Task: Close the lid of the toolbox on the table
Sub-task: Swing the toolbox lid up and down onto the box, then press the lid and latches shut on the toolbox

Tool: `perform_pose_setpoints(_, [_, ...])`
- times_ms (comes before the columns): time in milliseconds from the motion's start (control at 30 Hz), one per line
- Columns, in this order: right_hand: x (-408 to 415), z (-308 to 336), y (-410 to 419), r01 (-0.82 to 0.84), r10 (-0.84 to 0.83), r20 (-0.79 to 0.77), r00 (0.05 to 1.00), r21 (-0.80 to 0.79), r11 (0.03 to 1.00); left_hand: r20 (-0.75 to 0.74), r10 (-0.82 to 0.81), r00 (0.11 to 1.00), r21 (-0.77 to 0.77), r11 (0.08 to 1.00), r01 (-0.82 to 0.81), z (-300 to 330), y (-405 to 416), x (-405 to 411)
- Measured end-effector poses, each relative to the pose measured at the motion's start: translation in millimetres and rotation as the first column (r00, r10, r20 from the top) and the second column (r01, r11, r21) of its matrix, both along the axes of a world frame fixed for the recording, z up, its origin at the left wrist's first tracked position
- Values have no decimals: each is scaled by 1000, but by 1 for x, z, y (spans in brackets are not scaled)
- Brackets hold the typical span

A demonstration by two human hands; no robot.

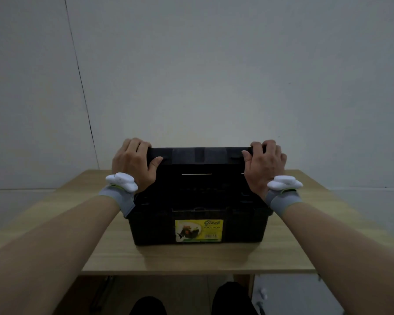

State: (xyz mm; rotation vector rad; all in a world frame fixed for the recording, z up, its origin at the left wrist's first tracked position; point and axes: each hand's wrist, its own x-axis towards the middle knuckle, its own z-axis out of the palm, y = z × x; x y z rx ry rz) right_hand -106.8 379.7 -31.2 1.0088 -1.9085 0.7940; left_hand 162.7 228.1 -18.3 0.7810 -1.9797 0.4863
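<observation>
A black plastic toolbox with a yellow label on its front stands in the middle of a light wooden table. Its lid is raised and stands open behind the box, its free edge uppermost. My left hand grips the lid's upper left corner, fingers over the top edge and thumb on the near face. My right hand holds the upper right corner the same way. The box's inside is dark and I cannot make out its contents.
A plain grey wall rises right behind the table. Both wrists wear grey bands with white devices. My knees in dark trousers show below the table's front edge. A white cabinet with a small knob stands under the table at the right.
</observation>
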Motion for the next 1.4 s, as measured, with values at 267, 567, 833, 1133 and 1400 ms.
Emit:
perform_pose_setpoints(267, [4,-11,6,-4,4,-10,1000,-17,1000,12,3,1000,5,1000,-3,-9,8,5])
perform_pose_setpoints(567, [6,-21,9,-18,18,0,1000,-34,999,13,-8,1000,26,1000,7,-17,15,9])
perform_pose_setpoints(833, [6,-30,13,-33,33,11,999,-54,998,-2,-19,1000,24,1000,19,-25,19,10])
perform_pose_setpoints(1133, [9,-42,17,-37,39,35,999,-52,998,-19,-24,1000,53,998,25,-39,25,10])
perform_pose_setpoints(1400, [12,-54,22,-63,67,62,996,-52,997,-40,-29,999,100,994,33,-54,31,11])
